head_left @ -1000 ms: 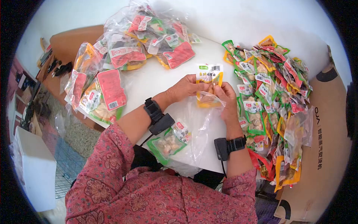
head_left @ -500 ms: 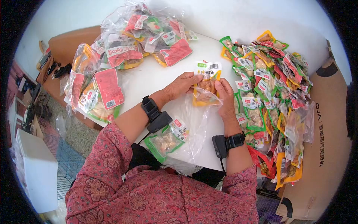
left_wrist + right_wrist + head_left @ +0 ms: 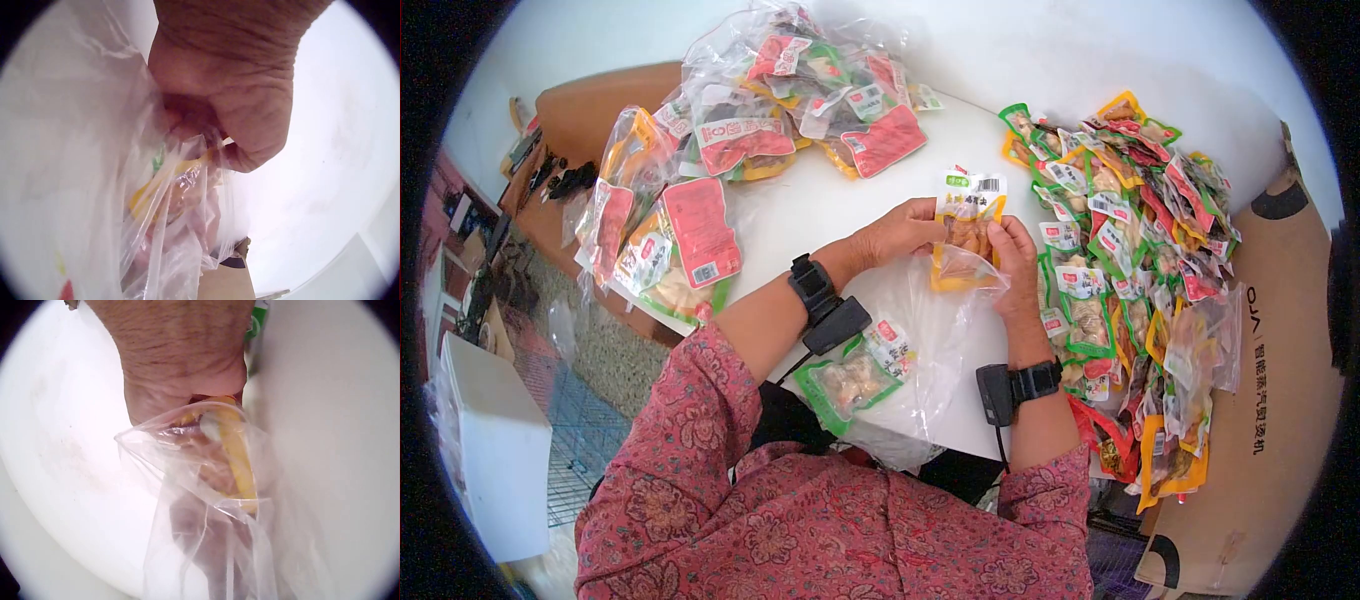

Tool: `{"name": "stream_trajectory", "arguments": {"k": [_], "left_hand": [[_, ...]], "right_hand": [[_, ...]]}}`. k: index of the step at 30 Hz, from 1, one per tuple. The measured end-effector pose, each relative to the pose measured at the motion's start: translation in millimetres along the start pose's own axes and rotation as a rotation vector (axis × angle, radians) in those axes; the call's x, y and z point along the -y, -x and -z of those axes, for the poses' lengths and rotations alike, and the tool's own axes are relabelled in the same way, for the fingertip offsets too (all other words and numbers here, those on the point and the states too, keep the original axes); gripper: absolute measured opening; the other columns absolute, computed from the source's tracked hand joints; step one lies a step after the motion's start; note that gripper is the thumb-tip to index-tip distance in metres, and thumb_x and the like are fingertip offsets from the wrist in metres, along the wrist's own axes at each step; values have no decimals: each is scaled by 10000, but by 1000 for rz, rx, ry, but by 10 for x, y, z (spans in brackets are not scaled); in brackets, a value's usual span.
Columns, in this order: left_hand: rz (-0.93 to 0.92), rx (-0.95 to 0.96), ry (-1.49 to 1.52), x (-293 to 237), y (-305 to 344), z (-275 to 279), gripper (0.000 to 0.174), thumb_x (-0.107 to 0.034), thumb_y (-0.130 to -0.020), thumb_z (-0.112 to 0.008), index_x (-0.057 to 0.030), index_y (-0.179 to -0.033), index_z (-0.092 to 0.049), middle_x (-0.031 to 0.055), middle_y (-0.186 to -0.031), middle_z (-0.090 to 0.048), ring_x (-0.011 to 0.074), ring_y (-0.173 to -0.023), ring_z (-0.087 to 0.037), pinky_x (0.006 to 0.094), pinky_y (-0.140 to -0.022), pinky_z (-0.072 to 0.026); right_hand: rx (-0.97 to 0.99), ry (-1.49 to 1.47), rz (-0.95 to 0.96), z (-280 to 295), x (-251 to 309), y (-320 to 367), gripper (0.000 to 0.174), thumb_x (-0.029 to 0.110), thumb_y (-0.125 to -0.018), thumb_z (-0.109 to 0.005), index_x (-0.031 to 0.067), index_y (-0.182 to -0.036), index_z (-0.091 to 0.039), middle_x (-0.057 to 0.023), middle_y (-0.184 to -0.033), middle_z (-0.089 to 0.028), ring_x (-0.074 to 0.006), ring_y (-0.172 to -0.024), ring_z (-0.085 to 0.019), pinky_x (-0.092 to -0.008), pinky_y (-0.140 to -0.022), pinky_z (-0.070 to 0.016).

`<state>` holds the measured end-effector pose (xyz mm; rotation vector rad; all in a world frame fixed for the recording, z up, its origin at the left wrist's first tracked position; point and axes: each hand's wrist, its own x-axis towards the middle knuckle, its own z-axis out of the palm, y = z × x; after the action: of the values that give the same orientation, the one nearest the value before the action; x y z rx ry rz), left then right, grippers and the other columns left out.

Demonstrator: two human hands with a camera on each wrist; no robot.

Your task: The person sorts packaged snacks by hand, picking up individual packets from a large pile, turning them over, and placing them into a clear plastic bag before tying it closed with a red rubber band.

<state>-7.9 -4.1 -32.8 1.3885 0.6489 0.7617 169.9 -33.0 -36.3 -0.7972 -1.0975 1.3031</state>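
Note:
Above the white table, my left hand (image 3: 903,232) pinches the left edge of a small yellow-edged snack packet (image 3: 970,232). The right hand (image 3: 1017,268) pinches its right edge. The white label at its top faces up, and browned food shows through its window. A clear plastic bag (image 3: 935,365) hangs from the hands, its mouth over the packet's lower part; the right wrist view shows the bag's film (image 3: 187,462) in front of the packet's yellow edge (image 3: 237,462). Below the left wrist lies a green-edged packet (image 3: 850,383), at the bag's left side.
A heap of loose snack packets (image 3: 1105,240) covers the table's right side. Filled clear bags with red-labelled packets (image 3: 745,145) stand at the back left, another filled bag (image 3: 700,235) nearer. A cardboard box (image 3: 1250,420) stands along the right edge.
Both hands keep hold of the packet at nearly the same spot, with only small shifts of the fingers. The head view sways slightly left, then back right.

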Motion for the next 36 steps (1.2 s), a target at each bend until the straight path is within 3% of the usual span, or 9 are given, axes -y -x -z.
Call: {"name": "stream_trajectory", "arguments": {"k": [28,34,36], "left_hand": [[12,31,-19,-17,14,-7,431,-75,-788,-526,-78,-1211,-443,-19,-945,-559,27,-690,-498,166,-529,-377],[29,23,22,52,-23,20,431,-43,-789,-511,-70,-1213,-438,-7,-970,-556,48,-780,-524,173,-616,-423],[12,25,49,84,-35,29,445,-29,-789,-503,-74,-1225,-428,8,-1018,-556,75,-859,-542,194,-693,-447]], "right_hand": [[9,-39,-45,-1,-2,-2,109,138,-847,-518,29,-856,-529,-21,-816,-558,-77,-732,-530,-227,-673,-454],[34,-55,-34,20,-27,-10,110,141,-850,-516,32,-852,-533,-17,-816,-557,-72,-729,-529,-220,-667,-455],[17,-43,-40,2,-11,3,112,142,-851,-515,31,-856,-532,-17,-816,-556,-72,-731,-529,-220,-669,-456]]}}
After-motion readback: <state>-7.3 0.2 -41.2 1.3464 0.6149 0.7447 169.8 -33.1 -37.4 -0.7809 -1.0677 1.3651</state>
